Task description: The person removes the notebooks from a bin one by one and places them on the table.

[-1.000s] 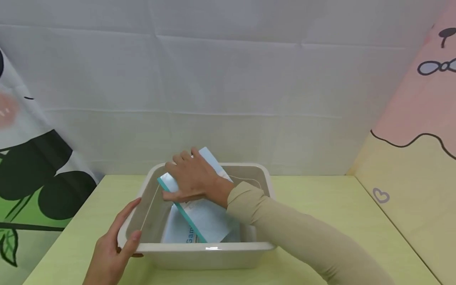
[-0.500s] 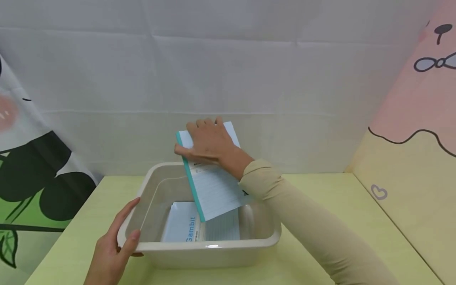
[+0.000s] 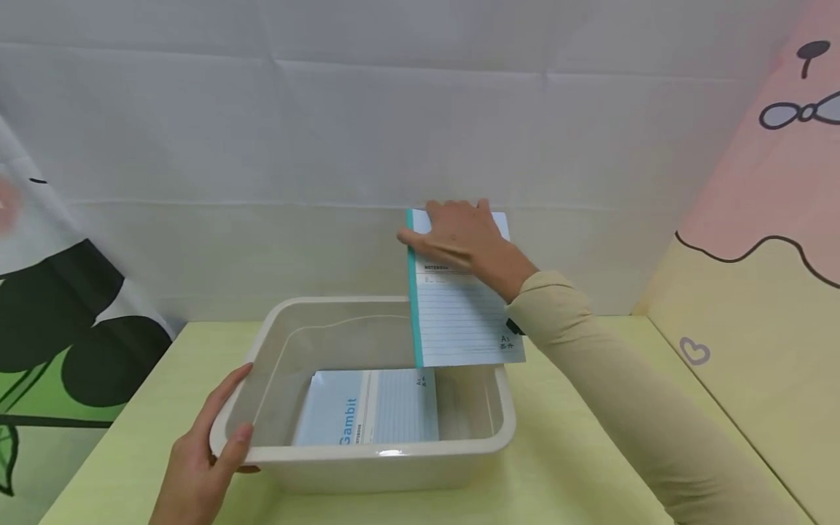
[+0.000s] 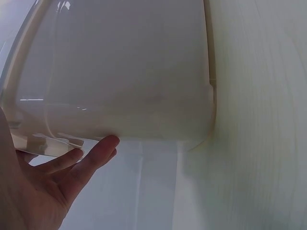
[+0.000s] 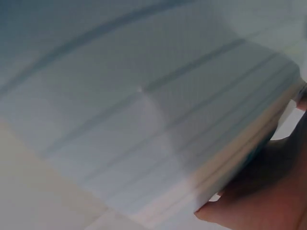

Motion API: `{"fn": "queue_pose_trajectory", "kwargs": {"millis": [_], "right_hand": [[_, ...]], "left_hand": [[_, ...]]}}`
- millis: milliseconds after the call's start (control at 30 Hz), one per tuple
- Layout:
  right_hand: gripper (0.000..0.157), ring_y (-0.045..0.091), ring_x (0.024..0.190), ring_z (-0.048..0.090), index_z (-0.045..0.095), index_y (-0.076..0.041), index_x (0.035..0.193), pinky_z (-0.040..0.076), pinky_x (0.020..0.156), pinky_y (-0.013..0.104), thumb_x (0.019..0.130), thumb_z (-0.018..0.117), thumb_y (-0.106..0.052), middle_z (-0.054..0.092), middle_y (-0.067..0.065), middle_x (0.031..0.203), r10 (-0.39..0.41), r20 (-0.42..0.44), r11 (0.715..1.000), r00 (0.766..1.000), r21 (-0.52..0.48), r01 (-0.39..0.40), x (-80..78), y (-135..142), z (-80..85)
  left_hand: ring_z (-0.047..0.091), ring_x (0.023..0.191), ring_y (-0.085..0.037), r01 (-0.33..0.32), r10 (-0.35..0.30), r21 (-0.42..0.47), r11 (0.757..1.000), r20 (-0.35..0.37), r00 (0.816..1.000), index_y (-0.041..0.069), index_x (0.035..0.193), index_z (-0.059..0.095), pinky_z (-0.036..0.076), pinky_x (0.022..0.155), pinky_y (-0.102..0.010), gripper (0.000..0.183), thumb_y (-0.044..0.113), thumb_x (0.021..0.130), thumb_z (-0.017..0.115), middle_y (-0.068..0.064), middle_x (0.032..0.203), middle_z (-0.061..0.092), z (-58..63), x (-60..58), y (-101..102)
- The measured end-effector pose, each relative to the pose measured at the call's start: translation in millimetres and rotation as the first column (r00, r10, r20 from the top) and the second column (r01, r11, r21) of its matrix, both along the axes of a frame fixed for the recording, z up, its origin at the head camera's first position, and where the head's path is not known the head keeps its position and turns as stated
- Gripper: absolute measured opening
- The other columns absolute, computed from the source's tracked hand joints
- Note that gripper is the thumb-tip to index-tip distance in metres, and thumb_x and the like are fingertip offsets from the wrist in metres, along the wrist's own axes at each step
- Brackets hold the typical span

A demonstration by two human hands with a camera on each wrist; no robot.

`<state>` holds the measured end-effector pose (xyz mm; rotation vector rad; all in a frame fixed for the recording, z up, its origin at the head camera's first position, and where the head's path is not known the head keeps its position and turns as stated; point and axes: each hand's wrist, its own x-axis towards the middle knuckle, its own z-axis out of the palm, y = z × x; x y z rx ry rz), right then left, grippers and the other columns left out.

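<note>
My right hand [image 3: 459,232] grips the top end of a light blue notebook [image 3: 453,313] with a teal spine, thumb at the spine side and fingers over the far edge. The notebook hangs above the right back part of a whitish plastic basin [image 3: 394,453]. In the right wrist view its lined cover [image 5: 158,110] fills most of the picture, blurred. Inside the basin lies another notebook [image 3: 367,408], with "Gambit" printed on its cover. My left hand [image 3: 203,445] holds the basin's left rim, thumb and fingers on either side. From the left wrist view, the fingers [image 4: 98,151] touch the basin wall [image 4: 129,72].
The basin stands on a pale yellow table [image 3: 577,452]. A white cloth backdrop [image 3: 407,131] hangs behind it. Printed cartoon panels flank the table, a pink and cream one [image 3: 768,219] at right and a black, white and green one [image 3: 111,350] at left.
My right hand has lifted the notebook up out of the basin and carried it to the right, turning it more upright. The lower notebook is now uncovered. My left hand stays on the rim.
</note>
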<state>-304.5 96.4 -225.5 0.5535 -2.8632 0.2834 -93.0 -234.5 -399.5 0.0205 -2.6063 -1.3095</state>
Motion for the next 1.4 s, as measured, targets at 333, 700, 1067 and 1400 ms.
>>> {"fn": "queue_pose_trajectory", "kwargs": {"millis": [333, 700, 1067, 1400], "right_hand": [[0.055, 0.029, 0.088, 0.054, 0.058, -0.014, 0.11, 0.036, 0.085, 0.047, 0.092, 0.046, -0.066, 0.059, 0.007, 0.093, -0.098, -0.109, 0.993, 0.989, -0.079, 0.089, -4.3, 61.3, -41.1], [0.037, 0.026, 0.073, 0.052, 0.058, -0.017, 0.097, 0.026, 0.075, 0.038, 0.096, 0.052, -0.053, 0.058, 0.007, 0.078, -0.163, -0.13, 0.934, 0.978, -0.34, 0.11, 5.1, 127.7, -93.9], [0.033, 0.023, 0.07, 0.048, 0.059, -0.013, 0.097, 0.027, 0.071, 0.039, 0.093, 0.059, -0.046, 0.054, 0.005, 0.074, -0.108, -0.18, 0.988, 0.978, -0.128, 0.086, 20.9, 185.9, -161.0], [0.063, 0.043, 0.11, 0.064, 0.059, -0.002, 0.139, 0.041, 0.084, 0.057, 0.097, 0.058, -0.05, 0.07, 0.023, 0.12, -0.085, -0.032, 0.995, 0.996, 0.043, 0.087, 24.6, 238.3, -207.3]], "left_hand": [[0.056, 0.091, 0.004, -0.005, 0.005, -0.014, 1.0, -0.006, 1.0, 0.039, 0.163, 0.029, 0.062, 0.058, -0.024, 0.061, 0.028, 0.107, 0.052, -0.017, 0.143, 0.055, -1.4, 0.0, 0.0], [0.058, 0.093, 0.003, -0.015, 0.012, -0.023, 1.0, -0.113, 0.993, 0.034, 0.162, 0.036, 0.06, 0.058, -0.025, 0.062, 0.021, 0.104, 0.055, 0.03, 0.124, 0.05, -3.8, 2.2, 0.9], [0.059, 0.094, 0.002, -0.013, 0.01, -0.023, 1.0, -0.117, 0.993, 0.033, 0.162, 0.036, 0.06, 0.058, -0.025, 0.061, 0.02, 0.105, 0.055, 0.028, 0.124, 0.051, -3.7, 3.4, 0.4], [0.06, 0.094, -0.001, 0.0, -0.001, -0.008, 1.0, -0.129, 0.992, 0.033, 0.161, 0.037, 0.061, 0.057, -0.028, 0.061, 0.019, 0.105, 0.054, 0.025, 0.123, 0.053, -1.5, 4.5, 2.9]]}}
